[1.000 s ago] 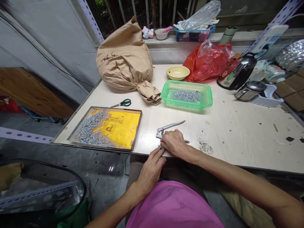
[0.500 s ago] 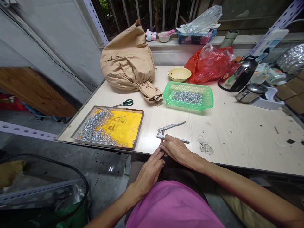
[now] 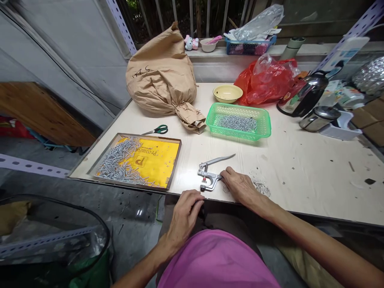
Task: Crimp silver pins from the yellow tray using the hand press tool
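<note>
The pliers (image 3: 213, 177) lie on the desk (image 3: 291, 160) close to its near edge, between the tray and the right hand (image 3: 240, 186). Their handles are spread, with a spring between, and a gap shows between the red-tipped part and the dark round piece below it. The right hand grips the lower handle — its fingers closed around it and hiding the handle's end — while the wrist passes over the near edge.

The left hand (image 3: 185, 212) is at that same edge, fingertips just beside the dark round piece; whether its thumb and fingers hold anything I cannot tell.

Towards the near left corner of the desk sits the tray (image 3: 175, 164), its long side along the near edge. Silvery metal pieces (image 3: 115, 166) heap over its left part, leaving a printed yellow sheet (image 3: 160, 158) showing on the right. Scissors (image 3: 156, 130) lie just behind it, and a tied paper bag (image 3: 162, 76) fills the far left corner. A green basket (image 3: 231, 134) with more metal pieces stands beyond the pliers; a yellow bowl (image 3: 228, 99) and a red plastic bag (image 3: 267, 82) are nearer the far edge.
</note>
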`<state>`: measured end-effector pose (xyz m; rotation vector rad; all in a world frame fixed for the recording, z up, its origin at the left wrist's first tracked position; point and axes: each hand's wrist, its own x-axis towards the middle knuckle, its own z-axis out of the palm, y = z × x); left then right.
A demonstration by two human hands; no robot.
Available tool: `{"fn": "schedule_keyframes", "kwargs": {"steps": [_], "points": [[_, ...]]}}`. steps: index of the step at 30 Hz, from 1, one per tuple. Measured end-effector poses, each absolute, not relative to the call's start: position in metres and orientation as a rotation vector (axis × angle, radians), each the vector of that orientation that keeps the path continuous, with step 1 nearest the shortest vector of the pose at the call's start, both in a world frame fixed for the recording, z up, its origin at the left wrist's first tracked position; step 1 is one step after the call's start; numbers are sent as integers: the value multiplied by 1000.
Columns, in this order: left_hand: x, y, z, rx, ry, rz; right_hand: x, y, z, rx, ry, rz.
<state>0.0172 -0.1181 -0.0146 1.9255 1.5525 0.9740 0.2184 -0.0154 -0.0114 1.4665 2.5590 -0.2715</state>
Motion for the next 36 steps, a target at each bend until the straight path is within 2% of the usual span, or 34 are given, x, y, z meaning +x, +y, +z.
{"fn": "schedule_keyframes", "kwargs": {"steps": [12, 17, 19, 24, 28, 32, 36], "points": [[11, -119, -15, 1653, 1682, 930, 240, 2, -4, 1586, 2720, -327], [11, -90, -20, 1944, 1673, 904, 263, 10, 17, 1755, 2741, -177], [14, -73, -24, 2162, 1657, 790, 272, 11, 20, 1799, 2751, -95], [26, -40, -26, 2496, 1682, 220, 288, 1, 17, 1844, 2720, -32], [28, -33, -20, 2551, 1646, 16, 294, -9, 11, 1803, 2691, -71], [19, -25, -12, 2505, 1677, 22, 291, -16, 3, 1713, 2686, -150], [20, 8, 12, 2571, 1747, 186, 276, -20, -3, 1634, 2685, -295]]}}
